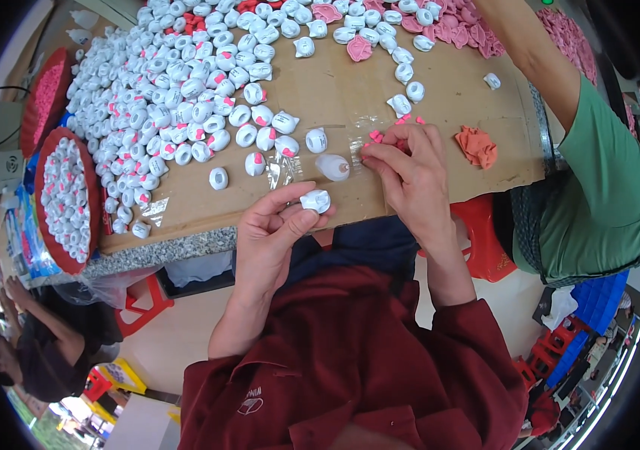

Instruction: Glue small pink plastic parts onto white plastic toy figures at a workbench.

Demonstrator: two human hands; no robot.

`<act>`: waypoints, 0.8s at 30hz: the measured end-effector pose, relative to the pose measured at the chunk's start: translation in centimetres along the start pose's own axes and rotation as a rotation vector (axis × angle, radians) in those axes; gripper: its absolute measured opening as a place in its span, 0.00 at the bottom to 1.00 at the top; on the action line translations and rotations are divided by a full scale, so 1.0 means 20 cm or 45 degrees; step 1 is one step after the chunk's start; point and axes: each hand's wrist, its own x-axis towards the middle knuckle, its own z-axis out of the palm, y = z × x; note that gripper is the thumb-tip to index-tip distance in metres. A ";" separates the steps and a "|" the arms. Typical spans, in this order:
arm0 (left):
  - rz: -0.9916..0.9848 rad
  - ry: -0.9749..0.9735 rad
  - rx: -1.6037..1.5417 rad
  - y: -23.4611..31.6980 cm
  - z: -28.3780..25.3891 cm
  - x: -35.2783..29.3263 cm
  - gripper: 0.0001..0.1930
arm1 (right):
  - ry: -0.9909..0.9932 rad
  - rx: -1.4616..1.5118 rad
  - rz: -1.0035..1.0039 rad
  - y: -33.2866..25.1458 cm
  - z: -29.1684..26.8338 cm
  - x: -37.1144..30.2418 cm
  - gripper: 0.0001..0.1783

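Note:
My left hand (269, 229) holds a small white cat-head-shaped plastic piece (315, 200) between thumb and fingers, just off the table's near edge. The fingers of my right hand (416, 171) are pinched together beside several tiny pink bow-shaped pieces (376, 136); whatever they grip, if anything, is hidden. Between my hands a small translucent bottle (332, 167) rests on the cardboard. Close by are loose white pieces, one plain (316, 140) and another with a pink bow (255, 163).
A big pile of white pieces (177, 97) covers the cardboard (485, 112) at left. Red trays (95, 217) stand at the left edge. Pink shaped pieces (455, 30) lie far right, a crumpled orange cloth (476, 146) nearer. A co-worker's arm (533, 52) reaches in from the right.

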 end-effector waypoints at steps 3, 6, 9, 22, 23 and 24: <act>-0.015 -0.009 -0.018 0.00 0.00 0.00 0.15 | -0.021 -0.003 -0.045 0.01 -0.01 0.01 0.09; -0.030 -0.011 -0.013 0.00 0.00 -0.01 0.15 | -0.068 0.012 -0.070 0.03 -0.03 0.02 0.09; -0.037 -0.001 0.000 0.00 0.00 -0.01 0.15 | -0.132 0.066 -0.064 0.03 -0.03 0.02 0.09; 0.301 0.044 0.201 -0.08 0.03 -0.01 0.15 | 0.042 0.347 0.126 -0.19 -0.07 -0.10 0.08; 0.299 0.042 0.201 -0.08 0.04 -0.01 0.15 | 0.052 0.339 0.072 -0.18 -0.06 -0.10 0.09; 0.375 0.018 0.275 -0.09 0.05 -0.01 0.14 | 0.053 0.337 0.074 -0.19 -0.05 -0.11 0.09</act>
